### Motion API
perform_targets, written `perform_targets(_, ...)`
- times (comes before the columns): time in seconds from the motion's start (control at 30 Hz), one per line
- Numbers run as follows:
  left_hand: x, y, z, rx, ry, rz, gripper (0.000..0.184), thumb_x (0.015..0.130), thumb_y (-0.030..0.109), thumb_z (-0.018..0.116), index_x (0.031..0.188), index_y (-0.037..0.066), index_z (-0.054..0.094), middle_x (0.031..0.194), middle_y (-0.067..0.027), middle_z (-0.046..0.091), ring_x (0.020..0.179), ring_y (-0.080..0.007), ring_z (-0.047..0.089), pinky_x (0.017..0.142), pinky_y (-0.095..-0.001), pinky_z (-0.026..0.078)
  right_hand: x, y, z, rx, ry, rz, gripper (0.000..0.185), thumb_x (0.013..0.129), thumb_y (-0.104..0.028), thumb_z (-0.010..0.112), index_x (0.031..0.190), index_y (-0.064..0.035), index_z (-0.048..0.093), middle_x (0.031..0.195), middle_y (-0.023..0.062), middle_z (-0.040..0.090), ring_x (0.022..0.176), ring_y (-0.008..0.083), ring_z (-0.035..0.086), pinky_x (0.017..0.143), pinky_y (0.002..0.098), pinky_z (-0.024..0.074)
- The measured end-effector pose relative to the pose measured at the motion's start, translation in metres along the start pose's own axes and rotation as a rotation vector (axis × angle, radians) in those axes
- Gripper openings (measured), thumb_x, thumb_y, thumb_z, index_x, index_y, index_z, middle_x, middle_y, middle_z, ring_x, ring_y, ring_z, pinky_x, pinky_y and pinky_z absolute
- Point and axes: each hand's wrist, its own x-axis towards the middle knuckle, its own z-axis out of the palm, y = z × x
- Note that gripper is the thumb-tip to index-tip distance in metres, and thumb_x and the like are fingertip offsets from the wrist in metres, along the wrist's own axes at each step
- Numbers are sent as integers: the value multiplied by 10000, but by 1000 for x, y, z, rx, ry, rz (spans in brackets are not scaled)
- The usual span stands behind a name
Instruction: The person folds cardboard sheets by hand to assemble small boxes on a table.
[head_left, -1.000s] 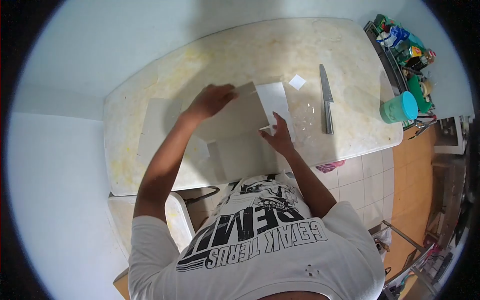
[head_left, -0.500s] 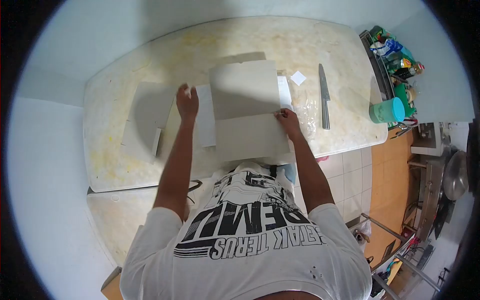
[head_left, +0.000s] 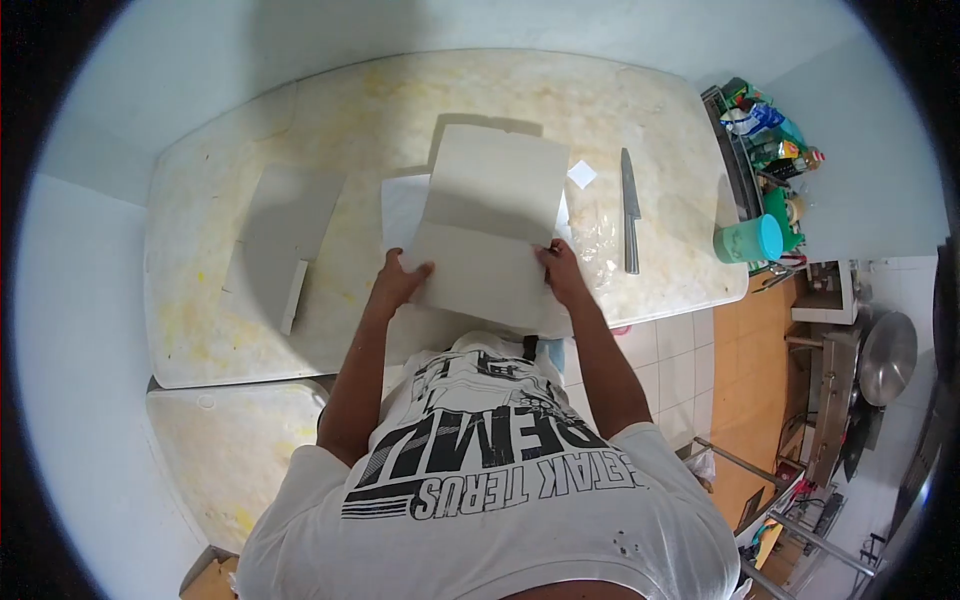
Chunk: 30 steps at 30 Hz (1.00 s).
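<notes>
A greyish cardboard sheet (head_left: 490, 200) with a crease across its middle lies in front of me, a little tilted. My left hand (head_left: 400, 280) grips its left edge below the crease, thumb on top. On the opposite edge, near the crease, my right hand (head_left: 562, 270) pinches the sheet between thumb and fingers. White paper (head_left: 400, 205) shows from under the cardboard on the left, and a sliver of white appears on the right too. Clear crumpled plastic (head_left: 597, 245) lies just right of my right hand.
A knife (head_left: 629, 210) lies on the stained table (head_left: 320, 120), with a small white square (head_left: 582, 174) nearby. Another grey cardboard piece (head_left: 285, 220) lies at left, a narrow pale strip (head_left: 294, 297) on it. A teal-lidded container (head_left: 748, 240) stands at the right edge beside a rack with packets.
My left hand has come right and down onto the cardboard's left edge. The sheet has turned slightly clockwise. My right hand stays on the right edge, and the camera view has shifted a little.
</notes>
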Motion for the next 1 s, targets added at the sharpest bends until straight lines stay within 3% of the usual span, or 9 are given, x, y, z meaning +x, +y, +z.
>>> perform_targets(0.07,-8,-6,3,107,-16,139,743,727,316,788,1301,11,428,1162,-157,599,981,-255,614,775,-383,527,-1,11,4,18,17,-36,293,857,-166,671,1059,-13,524,889,63,601,716,117,552,555,269,454)
perform_targets(0.27,22,-26,-46,-178,-508,68,756,679,260,822,1297,0,472,1136,-139,620,982,-230,621,815,-377,522,6,-13,-5,187,-85,36,355,845,-179,693,1131,-53,524,949,43,609,796,124,592,694,286,499)
perform_targets(0.37,29,-11,-79,-54,-487,-6,711,719,215,793,1315,13,463,1122,-119,629,978,-220,623,819,-360,522,9,-44,3,242,-53,98,307,826,-154,699,1091,-118,549,916,-10,620,810,125,608,782,308,504)
perform_targets(0.47,38,0,-92,-272,-147,-53,623,778,226,726,1298,9,459,1117,-112,620,932,-202,638,787,-347,534,26,-38,-3,37,-156,37,254,799,-135,711,1013,-101,580,889,-3,611,785,122,605,752,297,520)
perform_targets(0.6,44,8,-86,-989,-147,68,606,849,313,636,1334,18,423,1224,-126,561,1069,-199,572,912,-339,465,4,-22,12,91,-19,-49,172,812,-123,702,921,-18,621,821,52,636,670,157,608,602,273,528)
perform_targets(0.7,15,25,-56,-846,-194,299,595,839,202,616,1359,10,398,1253,-129,541,1117,-223,536,972,-345,410,-36,-11,35,68,-34,80,237,780,-93,716,973,-49,585,890,39,613,792,134,626,677,254,543)
perform_targets(0.87,-6,39,-50,-384,-344,206,606,767,16,520,1362,1,404,1251,-136,550,1139,-247,527,981,-366,401,-112,45,16,-88,-448,278,620,783,-235,757,1293,-43,463,1161,106,595,1022,266,606,861,406,516)
perform_targets(0.97,4,59,-73,-142,-356,186,612,761,42,545,1362,33,429,1239,-138,571,1121,-244,548,965,-384,424,-112,37,-29,434,-424,166,820,806,-352,722,1450,-139,260,1358,91,464,1143,300,538,973,481,429)
perform_targets(1.0,9,66,-78,-60,-356,210,605,764,42,540,1360,37,436,1233,-140,576,1118,-243,552,963,-388,426,-111,16,-37,381,-492,102,899,808,-420,705,1476,-169,158,1455,116,327,1227,307,469,984,498,417)
